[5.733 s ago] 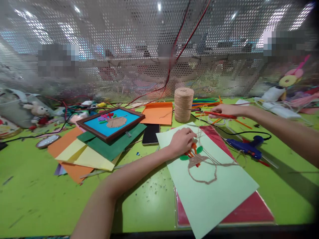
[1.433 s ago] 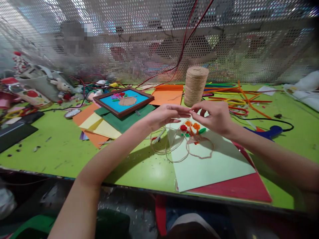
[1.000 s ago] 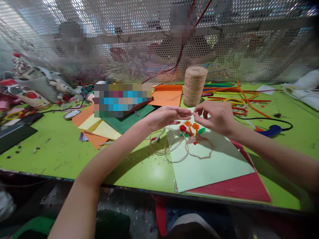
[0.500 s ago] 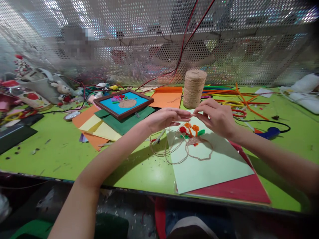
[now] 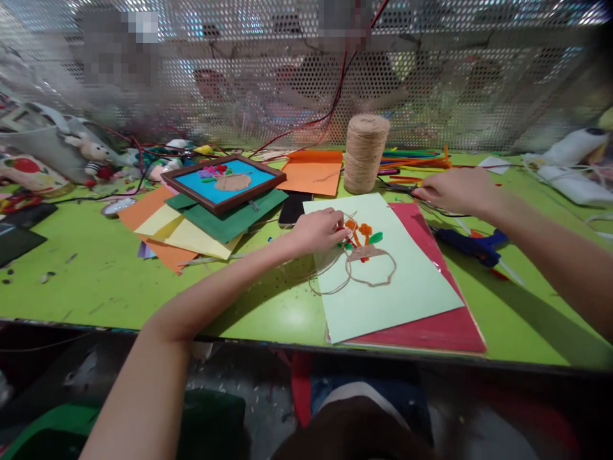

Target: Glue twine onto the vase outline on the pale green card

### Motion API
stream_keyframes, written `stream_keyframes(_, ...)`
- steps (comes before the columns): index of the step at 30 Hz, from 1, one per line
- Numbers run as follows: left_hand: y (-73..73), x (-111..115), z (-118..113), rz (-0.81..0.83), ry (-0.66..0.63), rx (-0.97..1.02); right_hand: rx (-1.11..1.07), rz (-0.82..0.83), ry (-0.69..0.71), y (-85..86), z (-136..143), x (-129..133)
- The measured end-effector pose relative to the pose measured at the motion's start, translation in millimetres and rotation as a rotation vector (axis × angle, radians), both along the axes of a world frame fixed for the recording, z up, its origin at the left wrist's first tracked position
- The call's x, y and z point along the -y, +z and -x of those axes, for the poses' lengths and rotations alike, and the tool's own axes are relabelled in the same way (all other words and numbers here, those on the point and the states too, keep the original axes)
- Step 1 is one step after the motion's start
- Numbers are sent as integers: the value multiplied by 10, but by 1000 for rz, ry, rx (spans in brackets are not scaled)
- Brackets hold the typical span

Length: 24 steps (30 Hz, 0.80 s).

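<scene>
My left hand [image 5: 323, 230] is closed in a pinch on a strand of jute twine [image 5: 330, 292], whose loose loops trail over the table and the pale green sheet [image 5: 397, 313]. On that sheet a vase outline [image 5: 371, 281] is laid in twine, with orange fuzzy flowers [image 5: 365, 229] and a green leaf [image 5: 376, 237] above it. Red petals are partly hidden behind my left fingers. At the right, my right hand [image 5: 450, 190] is closed at a pair of scissors [image 5: 400, 186], dark blades pointing left; the handles are mostly covered.
A twine spool [image 5: 366, 153] stands behind the sheet. A framed picture [image 5: 225, 182] rests on coloured papers [image 5: 191, 233] at left, beside a phone [image 5: 293, 209]. A blue glue gun [image 5: 472, 246] lies right of the red folder [image 5: 421, 236]. Perforated metal [image 5: 268, 83] walls the back.
My hands have parted. My right hand has moved right and back to the scissors, while my left hand has lowered over the sheet with the twine. The view has shifted slightly.
</scene>
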<state>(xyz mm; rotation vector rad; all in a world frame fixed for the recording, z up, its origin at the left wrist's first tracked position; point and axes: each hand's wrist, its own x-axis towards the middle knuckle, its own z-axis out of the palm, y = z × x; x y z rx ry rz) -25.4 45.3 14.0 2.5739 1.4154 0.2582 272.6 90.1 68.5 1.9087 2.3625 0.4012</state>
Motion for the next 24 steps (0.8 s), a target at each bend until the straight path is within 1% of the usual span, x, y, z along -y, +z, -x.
stream_keyframes(2, -8, -77, -54, -64, 18, 11, 7, 12, -13, 65, -169, 146)
stream_keyframes(4, -19, -210, -109, -106, 36, 4, -10, 58, 19, 105, -364, 304)
stream_keyframes(6, -25, -366, -157, -27, 59, -46, -39, 192, 18, 110, -598, 449)
stream_keyframes(8, -13, -497, -188, 106, 27, -85, -88, 364, -20, 76, -857, 572)
stream_keyframes(9, 4, -539, -196, 144, 5, -84, -127, 430, -28, 44, -984, 624)
stream_keyframes(10, 28, -560, -200, 159, -11, -67, -169, 467, -24, 4, -1099, 670)
stream_keyframes(11, 57, -556, -200, 143, -18, -32, -201, 465, -6, -43, -1196, 710)
stream_keyframes(12, 90, -526, -198, 105, -22, 16, -213, 431, 24, -94, -1268, 742)
stream_keyframes(14, 148, -396, -194, 1, -68, 127, -149, 323, 87, -200, -1325, 782)
stream_keyframes(15, 163, -302, -192, -42, -136, 169, -81, 270, 118, -247, -1311, 789)
stream_keyframes(16, 163, -196, -190, -56, -234, 192, -7, 230, 146, -287, -1276, 788)
stream_keyframes(17, 147, -87, -186, -44, -332, 173, 61, 214, 170, -317, -1227, 781)
stream_keyframes(18, 115, 18, -180, -39, -396, 115, 115, 218, 190, -334, -1174, 768)
stream_keyframes(21, -26, 243, -132, -159, -469, -89, 174, 292, 219, -313, -1092, 695)
stream_keyframes(23, -102, 295, -72, -241, -448, -151, 124, 394, 156, -255, -1162, 616)
stream_keyframes(24, -124, 299, -36, -264, -431, -170, 64, 439, 107, -223, -1232, 567)
